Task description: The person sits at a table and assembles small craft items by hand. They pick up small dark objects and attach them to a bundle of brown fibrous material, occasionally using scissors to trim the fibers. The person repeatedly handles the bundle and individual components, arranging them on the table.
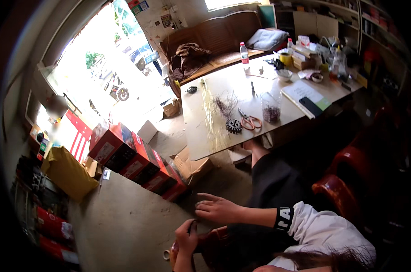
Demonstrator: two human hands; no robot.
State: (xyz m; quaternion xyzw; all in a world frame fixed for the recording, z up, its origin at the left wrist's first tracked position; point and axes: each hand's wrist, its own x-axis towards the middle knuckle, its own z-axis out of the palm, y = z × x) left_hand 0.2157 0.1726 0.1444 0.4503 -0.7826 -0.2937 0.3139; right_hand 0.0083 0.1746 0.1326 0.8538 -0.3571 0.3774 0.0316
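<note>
My left hand [185, 236] is closed near the lower edge, by the wooden chair arm [174, 253]. Something small and dark shows at its thumb, too little of it to name. Just above and to its right, my right hand [218, 209] hangs in the air with its fingers stretched out and nothing in them. Its arm comes from the right in a white sleeve with a black cuff. Both hands are apart from the table [198, 145]. On its near part lie scissors [249, 121] with orange handles, a black toothed round part [233, 126] and thin tangled wire [225, 106].
A clear tub [271, 112] with dark contents, a notebook [300, 96], a phone [310, 106] and a bottle [244, 53] stand or lie on the table. Red-and-black boxes [137, 161] are stacked left of it, near a yellow sack [68, 174]. Behind is a wooden bench [228, 29].
</note>
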